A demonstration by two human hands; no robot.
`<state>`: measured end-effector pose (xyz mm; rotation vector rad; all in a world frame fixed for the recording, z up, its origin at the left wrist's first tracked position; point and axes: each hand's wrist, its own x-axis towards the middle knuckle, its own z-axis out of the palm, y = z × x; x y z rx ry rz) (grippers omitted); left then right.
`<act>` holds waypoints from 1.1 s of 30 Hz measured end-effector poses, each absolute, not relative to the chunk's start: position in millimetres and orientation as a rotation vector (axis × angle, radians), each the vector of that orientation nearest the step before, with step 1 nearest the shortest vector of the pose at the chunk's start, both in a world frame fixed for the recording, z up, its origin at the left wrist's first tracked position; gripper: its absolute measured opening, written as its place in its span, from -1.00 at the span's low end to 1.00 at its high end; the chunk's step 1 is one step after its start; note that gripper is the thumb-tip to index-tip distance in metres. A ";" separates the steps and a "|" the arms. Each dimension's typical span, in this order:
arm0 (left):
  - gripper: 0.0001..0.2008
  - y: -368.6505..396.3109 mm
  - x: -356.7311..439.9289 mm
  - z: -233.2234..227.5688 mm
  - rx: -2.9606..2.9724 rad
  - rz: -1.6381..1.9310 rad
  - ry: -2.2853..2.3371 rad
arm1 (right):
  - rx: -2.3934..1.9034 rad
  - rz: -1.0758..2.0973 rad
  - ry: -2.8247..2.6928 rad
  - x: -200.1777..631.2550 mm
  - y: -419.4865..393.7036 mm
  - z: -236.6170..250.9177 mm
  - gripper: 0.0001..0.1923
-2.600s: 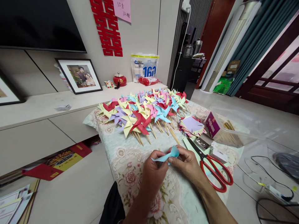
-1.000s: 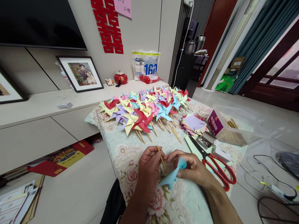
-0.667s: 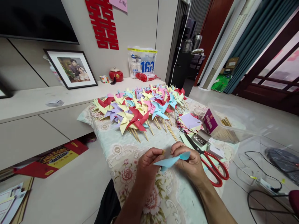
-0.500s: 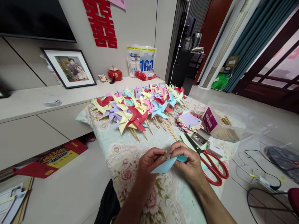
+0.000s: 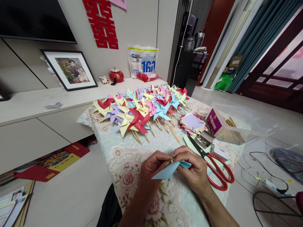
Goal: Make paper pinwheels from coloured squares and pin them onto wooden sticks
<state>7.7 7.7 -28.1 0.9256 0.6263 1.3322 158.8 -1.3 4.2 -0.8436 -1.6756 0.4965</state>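
Note:
My left hand [image 5: 151, 167] pinches the top of a thin wooden stick [image 5: 170, 159], most of it hidden in my fingers. My right hand [image 5: 193, 168] holds a folded light-blue paper pinwheel [image 5: 169, 169] against the stick's tip. Both hands meet just above the floral tablecloth [image 5: 123, 151] at the near end of the table. A big pile of finished coloured pinwheels [image 5: 142, 108] on sticks lies beyond my hands.
Red-handled scissors [image 5: 213, 170] lie right of my right hand. Behind them are a stack of cut paper squares [image 5: 193, 123], a small metal box [image 5: 204, 140] and a clear plastic tub of sticks [image 5: 233, 126]. Cables [image 5: 267, 186] trail on the floor at right. A low cabinet [image 5: 35, 104] runs along the left.
Earlier the blue paper was held flat between both hands; then my left hand took up a stick. Now my right hand has brought the pinwheel onto the stick's tip.

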 end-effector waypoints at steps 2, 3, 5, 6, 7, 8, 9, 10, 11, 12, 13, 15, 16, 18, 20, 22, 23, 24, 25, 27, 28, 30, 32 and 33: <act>-0.95 8.4 7.6 -30.2 0.960 1.361 0.607 | -0.838 0.470 -1.689 158.6 -1.8 5.0 -0.95; -0.96 8.9 7.2 -31.5 0.979 1.361 0.592 | -0.839 0.459 -1.694 158.6 -2.1 5.2 -0.95; -0.97 9.7 6.1 -33.8 1.004 1.350 0.573 | -0.842 0.446 -1.698 158.6 -2.8 5.0 -0.96; -0.97 9.9 5.5 -34.7 1.009 1.346 0.568 | -0.844 0.444 -1.698 158.6 -3.1 4.7 -0.97; -0.97 10.0 4.9 -35.3 1.011 1.344 0.568 | -0.845 0.443 -1.697 158.6 -3.4 4.2 -0.96; -0.97 10.0 4.4 -35.7 1.013 1.345 0.570 | -0.845 0.446 -1.697 158.7 -3.6 3.7 -0.93; -0.97 9.8 4.1 -35.9 1.017 1.344 0.569 | -0.844 0.450 -1.697 158.8 -3.8 3.2 -0.90; -0.97 9.6 4.0 -35.9 1.023 1.342 0.565 | -0.844 0.456 -1.697 158.8 -4.0 2.7 -0.86; -0.97 9.4 4.0 -35.8 1.029 1.337 0.564 | -0.841 0.461 -1.697 158.9 -4.1 2.3 -0.83; -0.97 9.2 4.3 -35.7 1.028 1.338 0.564 | -0.837 0.466 -1.696 159.1 -4.2 2.1 -0.81; -0.97 8.8 4.6 -35.5 1.023 1.342 0.566 | -0.834 0.468 -1.695 159.2 -4.2 1.9 -0.79; -0.97 8.0 5.4 -34.6 1.013 1.341 0.579 | -0.832 0.466 -1.695 159.6 -4.2 1.8 -0.77; -0.97 7.6 5.6 -33.9 1.010 1.337 0.593 | -0.833 0.465 -1.695 159.7 -4.1 1.8 -0.77; -0.96 6.7 5.4 -31.7 1.005 1.320 0.618 | -0.836 0.463 -1.699 160.0 -3.8 1.6 -0.76; -0.95 6.2 4.8 -29.5 1.001 1.307 0.627 | -0.839 0.463 -1.702 160.1 -3.6 1.4 -0.75; -0.93 6.3 4.5 -28.3 1.004 1.297 0.623 | -0.844 0.464 -1.705 160.2 -3.4 1.1 -0.75; -0.92 6.6 4.7 -28.5 1.003 1.294 0.623 | -0.848 0.466 -1.707 160.2 -3.3 1.0 -0.76; -0.92 6.9 5.1 -29.2 1.000 1.295 0.624 | -0.852 0.466 -1.709 160.2 -3.3 0.9 -0.77; -0.91 7.3 5.7 -30.2 0.994 1.302 0.622 | -0.855 0.465 -1.710 160.3 -3.3 0.8 -0.78; -0.90 8.1 7.1 -32.7 0.973 1.333 0.616 | -0.862 0.467 -1.713 160.3 -3.5 0.7 -0.81; -0.89 8.3 7.6 -33.7 0.964 1.346 0.609 | -0.865 0.469 -1.713 160.4 -3.5 0.7 -0.82; -0.89 8.3 7.9 -34.4 0.965 1.348 0.599 | -0.869 0.473 -1.715 160.6 -3.7 0.5 -0.83; -0.92 7.6 7.0 -33.5 0.989 1.327 0.614 | -0.870 0.475 -1.718 160.8 -3.8 0.2 -0.84; -0.93 7.2 6.3 -33.0 1.005 1.315 0.620 | -0.870 0.474 -1.719 161.0 -3.8 0.0 -0.85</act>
